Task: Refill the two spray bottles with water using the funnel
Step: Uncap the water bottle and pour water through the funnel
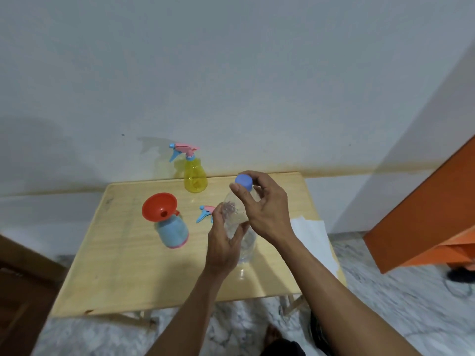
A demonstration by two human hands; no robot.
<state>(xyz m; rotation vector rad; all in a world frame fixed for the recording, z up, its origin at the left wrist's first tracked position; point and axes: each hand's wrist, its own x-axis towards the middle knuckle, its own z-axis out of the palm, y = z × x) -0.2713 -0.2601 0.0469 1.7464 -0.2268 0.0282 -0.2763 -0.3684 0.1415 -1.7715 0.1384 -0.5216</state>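
A clear plastic water bottle [246, 249] stands on the wooden table [123, 273]. My left hand [223, 242] grips its body. My right hand [262, 204] pinches its blue cap [243, 181] at the top. To the left stands a blue spray bottle [173, 232] with no head and a red funnel [159, 206] set in its neck. Its pink-and-blue spray head [205, 213] lies on the table behind my left hand. A yellow spray bottle [194, 176] with its spray head on stands at the table's far edge.
A white paper sheet [313, 240] lies on the table's right side. An orange panel [424, 222] leans at the right. Dark wooden furniture [23, 286] stands at the left. The wall rises right behind the table. The floor is marbled.
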